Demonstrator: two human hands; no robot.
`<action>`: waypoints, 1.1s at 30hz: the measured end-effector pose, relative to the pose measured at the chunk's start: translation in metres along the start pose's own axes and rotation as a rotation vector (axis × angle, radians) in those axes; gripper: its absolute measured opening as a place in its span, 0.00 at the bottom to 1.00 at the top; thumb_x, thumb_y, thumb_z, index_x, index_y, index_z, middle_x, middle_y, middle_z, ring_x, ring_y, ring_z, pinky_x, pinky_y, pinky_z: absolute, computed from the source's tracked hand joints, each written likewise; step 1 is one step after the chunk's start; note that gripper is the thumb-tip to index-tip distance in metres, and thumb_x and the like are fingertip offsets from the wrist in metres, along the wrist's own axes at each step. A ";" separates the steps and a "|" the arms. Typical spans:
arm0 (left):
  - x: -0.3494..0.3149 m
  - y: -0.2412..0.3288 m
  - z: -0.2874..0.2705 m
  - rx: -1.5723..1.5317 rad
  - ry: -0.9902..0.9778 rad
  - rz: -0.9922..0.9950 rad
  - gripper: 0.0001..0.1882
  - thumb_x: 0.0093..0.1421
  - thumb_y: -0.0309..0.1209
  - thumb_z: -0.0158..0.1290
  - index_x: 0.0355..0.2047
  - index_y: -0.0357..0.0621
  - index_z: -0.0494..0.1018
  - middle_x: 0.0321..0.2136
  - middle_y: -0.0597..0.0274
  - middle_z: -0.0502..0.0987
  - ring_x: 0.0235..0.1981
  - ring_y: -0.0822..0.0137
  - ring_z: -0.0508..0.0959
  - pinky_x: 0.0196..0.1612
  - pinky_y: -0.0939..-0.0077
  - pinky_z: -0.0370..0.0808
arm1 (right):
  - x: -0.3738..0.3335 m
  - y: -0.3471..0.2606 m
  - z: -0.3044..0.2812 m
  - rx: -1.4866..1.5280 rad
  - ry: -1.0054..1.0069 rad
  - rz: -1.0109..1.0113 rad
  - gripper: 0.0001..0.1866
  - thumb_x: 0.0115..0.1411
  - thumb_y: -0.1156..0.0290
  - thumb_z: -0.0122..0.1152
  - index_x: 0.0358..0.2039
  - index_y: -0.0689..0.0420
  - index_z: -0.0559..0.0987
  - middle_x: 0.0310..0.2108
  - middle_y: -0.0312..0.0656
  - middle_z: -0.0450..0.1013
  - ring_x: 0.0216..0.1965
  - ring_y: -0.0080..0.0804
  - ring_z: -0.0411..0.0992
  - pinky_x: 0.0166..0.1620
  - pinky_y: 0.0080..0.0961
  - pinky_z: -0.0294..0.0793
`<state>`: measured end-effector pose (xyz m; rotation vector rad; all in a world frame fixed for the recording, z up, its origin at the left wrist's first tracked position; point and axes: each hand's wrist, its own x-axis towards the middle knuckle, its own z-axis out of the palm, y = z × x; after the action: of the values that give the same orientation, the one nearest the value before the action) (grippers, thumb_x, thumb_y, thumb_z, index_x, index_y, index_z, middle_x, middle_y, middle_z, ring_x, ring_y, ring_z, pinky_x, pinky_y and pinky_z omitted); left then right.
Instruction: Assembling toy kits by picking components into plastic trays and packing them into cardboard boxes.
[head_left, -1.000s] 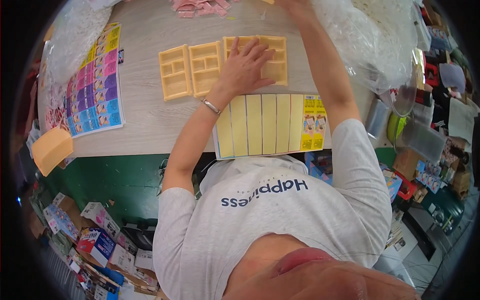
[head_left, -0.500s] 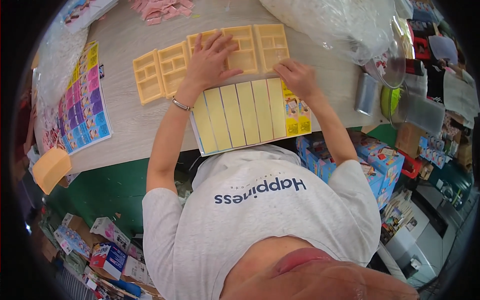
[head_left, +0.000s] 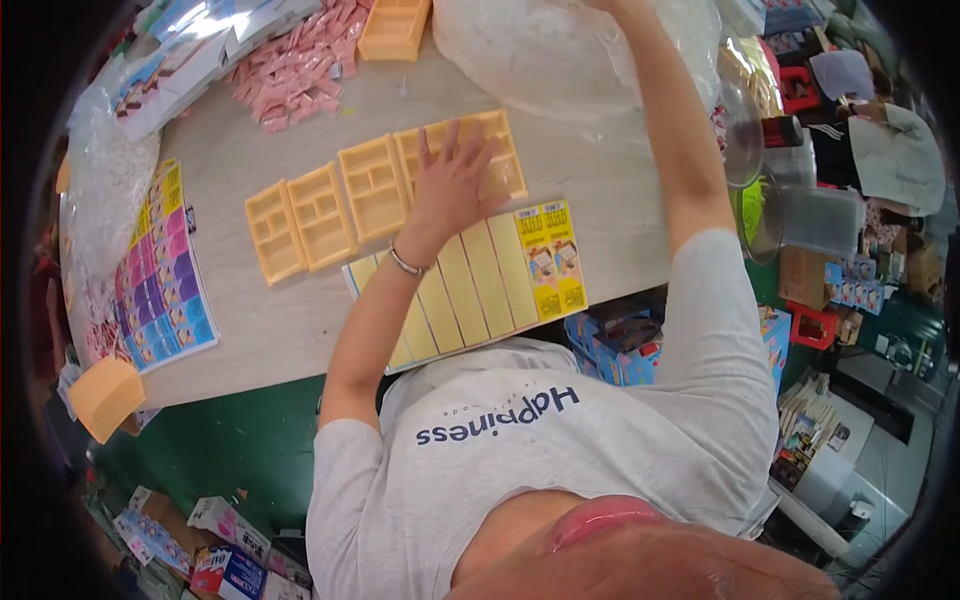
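Observation:
Several pale yellow compartment trays (head_left: pixel 374 187) lie in a slanting row on the table. My left hand (head_left: pixel 455 185) rests with fingers spread over the trays at the right end, covering part of their compartments. Just below the row lies a printed sheet (head_left: pixel 468 285) with pale yellow strips and a bright yellow panel on its right; my left wrist and forearm cross its left part. Stretched far forward, my right hand (head_left: pixel 606 4) is at the large clear plastic bag (head_left: pixel 540 50). The upper picture edge cuts it off, so its fingers do not show.
Small pink packets (head_left: pixel 300 70) are heaped at the back, beside another yellow tray (head_left: pixel 394 28). Colourful printed sheets (head_left: pixel 165 275) and a clear plastic bag (head_left: pixel 110 190) lie at the left. An orange-yellow container (head_left: pixel 106 398) sits at the left front edge. Blue boxes (head_left: pixel 620 345) stand below the table.
My right hand has left the rightmost tray's edge and reached forward to the plastic bag. My left hand has shifted toward the right-end trays, which now sit closer together. The view has shifted too.

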<state>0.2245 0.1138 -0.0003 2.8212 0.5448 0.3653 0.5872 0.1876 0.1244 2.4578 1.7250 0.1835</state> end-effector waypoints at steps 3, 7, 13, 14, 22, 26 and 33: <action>0.008 0.005 0.004 -0.057 -0.030 -0.029 0.43 0.55 0.59 0.57 0.66 0.53 0.64 0.69 0.60 0.59 0.72 0.50 0.52 0.70 0.32 0.37 | 0.030 -0.001 0.033 0.101 -0.065 -0.002 0.20 0.64 0.61 0.49 0.45 0.62 0.82 0.50 0.59 0.75 0.53 0.52 0.74 0.59 0.43 0.70; 0.003 -0.001 0.000 -0.089 -0.043 -0.041 0.42 0.56 0.59 0.57 0.67 0.54 0.62 0.70 0.60 0.58 0.73 0.49 0.50 0.70 0.33 0.37 | 0.036 -0.002 0.077 0.252 0.115 0.100 0.19 0.63 0.61 0.50 0.42 0.61 0.83 0.49 0.59 0.75 0.53 0.53 0.74 0.57 0.44 0.70; -0.014 -0.001 -0.050 -0.274 0.120 -0.153 0.39 0.58 0.50 0.61 0.65 0.50 0.64 0.66 0.55 0.63 0.68 0.50 0.58 0.69 0.38 0.46 | 0.034 0.032 0.055 0.200 0.113 0.085 0.18 0.63 0.64 0.51 0.48 0.59 0.80 0.46 0.58 0.77 0.45 0.53 0.77 0.47 0.47 0.75; -0.016 -0.001 -0.062 -0.397 0.208 -0.179 0.36 0.58 0.48 0.61 0.64 0.48 0.66 0.63 0.52 0.67 0.66 0.51 0.63 0.68 0.42 0.51 | 0.034 0.048 0.062 0.193 0.115 0.096 0.18 0.63 0.64 0.51 0.48 0.59 0.80 0.46 0.58 0.77 0.45 0.53 0.77 0.47 0.47 0.75; -0.037 -0.014 -0.063 -0.647 0.165 -0.495 0.30 0.56 0.43 0.65 0.57 0.46 0.73 0.53 0.55 0.76 0.58 0.56 0.72 0.67 0.55 0.57 | -0.076 0.002 0.007 2.493 0.022 0.107 0.13 0.66 0.71 0.47 0.43 0.60 0.79 0.29 0.45 0.75 0.27 0.33 0.71 0.26 0.32 0.68; -0.018 -0.009 -0.018 -0.065 0.145 -0.202 0.36 0.52 0.52 0.65 0.60 0.57 0.71 0.62 0.62 0.69 0.66 0.57 0.63 0.68 0.44 0.52 | -0.194 -0.115 0.016 1.821 -0.215 0.163 0.07 0.64 0.68 0.61 0.38 0.58 0.79 0.31 0.31 0.77 0.30 0.16 0.73 0.27 0.16 0.69; -0.011 -0.018 0.014 -0.076 0.052 -0.139 0.41 0.50 0.59 0.63 0.63 0.66 0.68 0.68 0.69 0.62 0.71 0.56 0.56 0.69 0.35 0.40 | -0.228 -0.150 0.105 0.634 0.301 -0.360 0.07 0.59 0.65 0.67 0.37 0.51 0.81 0.30 0.38 0.77 0.28 0.32 0.77 0.28 0.29 0.75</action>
<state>0.2122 0.1232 -0.0205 2.6890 0.7184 0.4236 0.3900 0.0190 -0.0113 2.5296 2.6654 -0.0473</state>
